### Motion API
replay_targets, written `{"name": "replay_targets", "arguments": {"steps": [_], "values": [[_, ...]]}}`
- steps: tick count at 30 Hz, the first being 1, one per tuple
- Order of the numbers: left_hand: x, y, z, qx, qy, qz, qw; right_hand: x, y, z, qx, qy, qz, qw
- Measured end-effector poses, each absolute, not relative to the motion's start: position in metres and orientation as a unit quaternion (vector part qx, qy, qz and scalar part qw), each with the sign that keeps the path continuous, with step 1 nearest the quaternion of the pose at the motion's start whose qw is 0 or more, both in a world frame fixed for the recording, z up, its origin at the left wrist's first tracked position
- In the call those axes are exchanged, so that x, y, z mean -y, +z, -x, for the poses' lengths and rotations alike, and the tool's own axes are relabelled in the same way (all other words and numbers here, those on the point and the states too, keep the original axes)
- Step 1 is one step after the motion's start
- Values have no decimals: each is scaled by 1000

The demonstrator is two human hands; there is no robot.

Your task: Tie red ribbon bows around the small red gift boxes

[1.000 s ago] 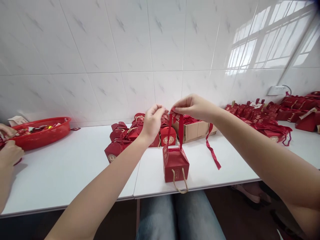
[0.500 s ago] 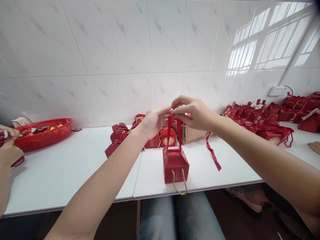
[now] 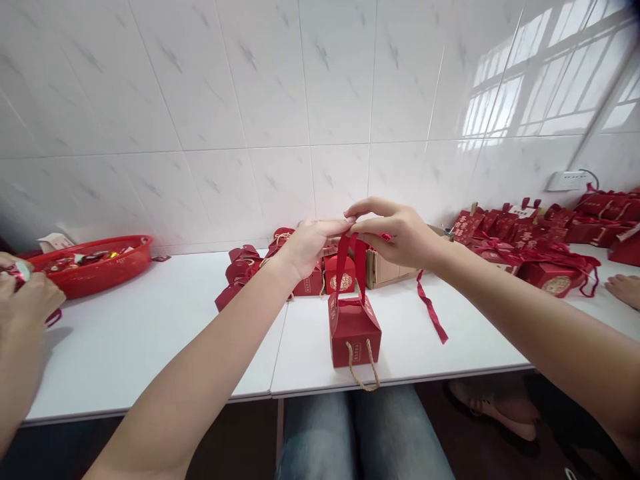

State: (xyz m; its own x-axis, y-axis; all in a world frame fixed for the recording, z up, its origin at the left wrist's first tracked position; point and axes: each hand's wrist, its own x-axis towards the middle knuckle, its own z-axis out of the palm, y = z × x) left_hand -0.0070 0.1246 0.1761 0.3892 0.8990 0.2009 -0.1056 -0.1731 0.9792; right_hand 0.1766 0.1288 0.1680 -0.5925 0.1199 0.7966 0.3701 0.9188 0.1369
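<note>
White table (image 3: 165, 333) against a tiled wall (image 3: 275, 87), itemised from the near edge outward. Jeans (image 3: 367, 433): under the edge, centre. Box (image 3: 350, 327), red, one: upright close to the edge, presumably to keep it within easy reach of both hands; rope handle (image 3: 372, 363) slack over its near face. Ribbon (image 3: 343, 270), red, one: two strands rising from the box's top, drawn up nearly straight, likely to keep both clear of the lid flaps. Right hand (image 3: 393, 230): thumb and fingers narrowed on the ribbon's top. Left hand (image 3: 306, 247): fingers nearly straight, tips meeting the right fingertips at the same spot; whether they grip the ribbon cannot be told. Box thus stands below the fingers, well apart from them, joined only by the ribbon. Strip (image 3: 431, 310), red: lying on the table, right of the box. Boxes (image 3: 310, 285), red, several: grouped behind, probably set back to leave working room. Carton (image 3: 391, 270): beside them, partly behind the right hand. Left side: red basin (image 3: 110, 275) of small wrapped pieces, a co-worker's hands (image 3: 33, 297) next to it. Right side: heap (image 3: 553, 279) of red packaging, another person's hand (image 3: 625, 290) near it. Socket (image 3: 567, 181): on the wall above the heap.
</note>
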Motion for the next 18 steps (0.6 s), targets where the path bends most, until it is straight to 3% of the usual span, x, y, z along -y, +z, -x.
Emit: {"name": "replay_targets", "arguments": {"steps": [9, 15, 18], "values": [[-120, 172, 1, -330, 509, -632, 483, -129, 156, -178, 862, -21, 185, 471], [-117, 164, -1, -341, 565, -650, 377, -120, 138, -184, 785, 258, 202, 525], [-116, 155, 9, -400, 583, -669, 229, -115, 117, -190, 701, 405, 204, 551]]}}
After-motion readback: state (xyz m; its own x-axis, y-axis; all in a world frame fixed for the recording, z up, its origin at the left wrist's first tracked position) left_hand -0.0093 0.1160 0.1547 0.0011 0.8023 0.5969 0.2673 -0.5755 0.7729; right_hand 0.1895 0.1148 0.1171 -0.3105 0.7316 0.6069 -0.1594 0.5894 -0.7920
